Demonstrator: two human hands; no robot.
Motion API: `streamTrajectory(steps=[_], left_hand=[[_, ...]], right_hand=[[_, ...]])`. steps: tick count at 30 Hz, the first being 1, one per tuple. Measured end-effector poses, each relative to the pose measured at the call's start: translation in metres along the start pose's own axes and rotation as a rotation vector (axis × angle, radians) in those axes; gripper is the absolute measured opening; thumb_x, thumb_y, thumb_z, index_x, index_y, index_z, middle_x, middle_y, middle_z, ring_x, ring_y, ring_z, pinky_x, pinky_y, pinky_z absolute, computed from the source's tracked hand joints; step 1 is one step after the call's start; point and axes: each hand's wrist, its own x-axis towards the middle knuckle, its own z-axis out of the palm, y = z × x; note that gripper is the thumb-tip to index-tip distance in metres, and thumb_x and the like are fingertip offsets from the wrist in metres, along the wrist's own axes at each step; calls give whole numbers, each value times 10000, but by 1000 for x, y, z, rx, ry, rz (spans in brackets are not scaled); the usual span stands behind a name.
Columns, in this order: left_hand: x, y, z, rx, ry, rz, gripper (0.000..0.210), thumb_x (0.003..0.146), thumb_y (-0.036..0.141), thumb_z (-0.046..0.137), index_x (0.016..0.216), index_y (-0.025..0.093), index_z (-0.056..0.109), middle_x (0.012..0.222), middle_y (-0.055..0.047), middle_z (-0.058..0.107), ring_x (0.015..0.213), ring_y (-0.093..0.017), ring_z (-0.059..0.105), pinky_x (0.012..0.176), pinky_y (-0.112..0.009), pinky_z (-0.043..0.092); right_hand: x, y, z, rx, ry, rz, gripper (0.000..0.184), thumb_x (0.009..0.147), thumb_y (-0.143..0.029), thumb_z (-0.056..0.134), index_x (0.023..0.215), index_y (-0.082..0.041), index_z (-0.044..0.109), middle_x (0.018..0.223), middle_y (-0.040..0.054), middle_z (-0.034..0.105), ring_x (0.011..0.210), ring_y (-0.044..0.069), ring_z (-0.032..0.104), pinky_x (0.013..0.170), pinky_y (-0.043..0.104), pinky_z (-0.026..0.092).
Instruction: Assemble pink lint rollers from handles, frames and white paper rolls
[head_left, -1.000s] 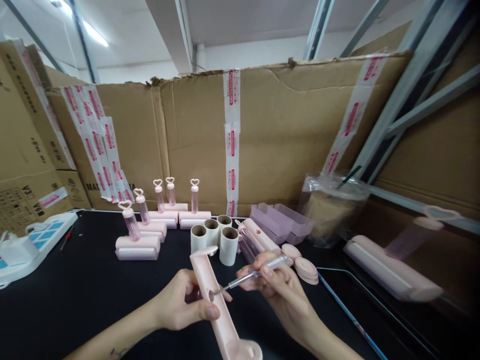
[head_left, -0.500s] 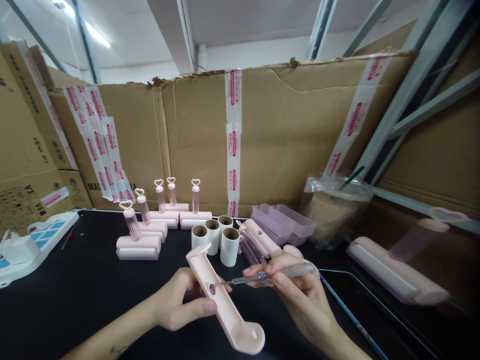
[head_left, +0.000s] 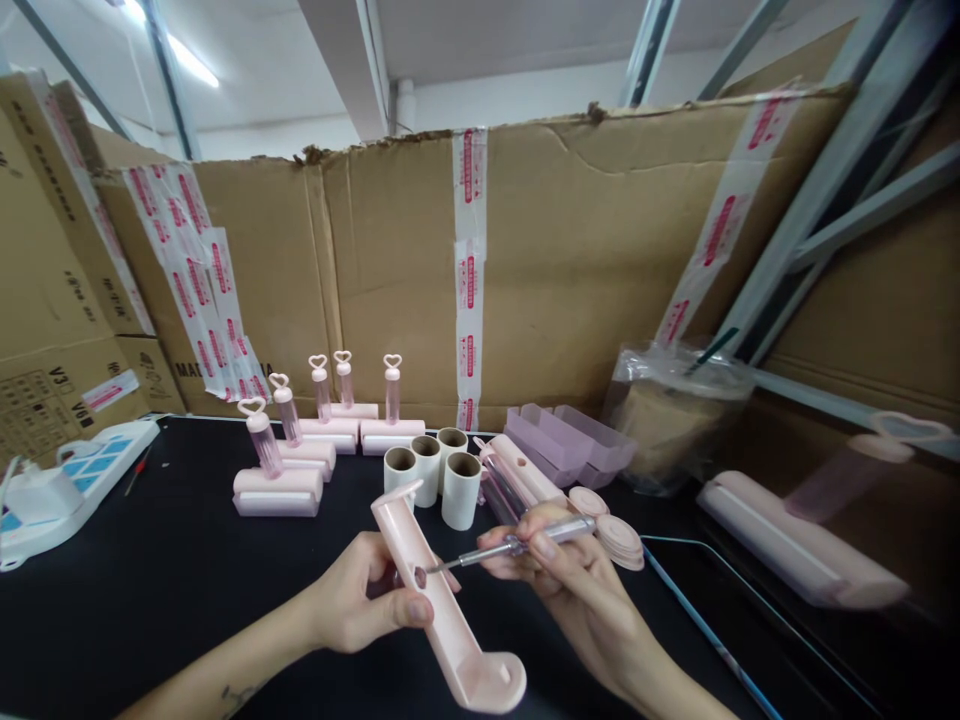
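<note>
My left hand [head_left: 367, 597] is closed around a pink lint roller housing [head_left: 457, 630], a trough with a rounded end plate and a hole partway along it. The housing is tilted, its hollow side toward me. My right hand [head_left: 581, 595] grips a screwdriver [head_left: 571, 528] with a clear handle. Its tip points left into the trough, at or very near the hole; exact contact is hard to tell. Fingers of my left hand behind the housing are mostly hidden.
Several white paper rolls [head_left: 461, 500] stand behind the housing. Assembled pink lint rollers [head_left: 277, 490] are at left, another [head_left: 802, 545] at right. Pink discs [head_left: 619, 540], lilac covers [head_left: 559, 445], a bagged cup [head_left: 667, 430] and a power strip [head_left: 97, 475] surround the black table [head_left: 187, 590].
My right hand and the screwdriver have shifted slightly left, and the handle has turned a little, uncovering more of the pink discs. The housing stays almost in place.
</note>
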Motion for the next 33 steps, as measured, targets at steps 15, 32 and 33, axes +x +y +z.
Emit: streamTrajectory(steps=[15, 32, 33], left_hand=[[-1, 0, 2, 14, -38, -17, 540, 714, 557, 657, 974, 84, 671, 787, -94, 613, 651, -150, 539, 573, -217, 429], [-2, -4, 0, 55, -68, -40, 520, 723, 543, 652, 973, 87, 653, 773, -78, 587, 618, -132, 497, 571, -223, 401], [-1, -5, 0, 44, -62, -40, 522, 720, 541, 658, 976, 87, 653, 771, -77, 588, 616, -129, 495, 565, -219, 396]], right_hand=[[-3, -12, -1, -114, -56, -137, 76, 806, -312, 648, 810, -238, 660, 845, 61, 751, 760, 218, 713, 707, 326, 589], [-1, -3, -4, -47, -85, -92, 80, 818, -294, 645, 846, -220, 635, 880, 73, 756, 805, 223, 719, 736, 321, 583], [-1, -2, -4, -43, -82, -83, 87, 817, -298, 647, 843, -217, 631, 883, 76, 756, 812, 226, 719, 737, 322, 582]])
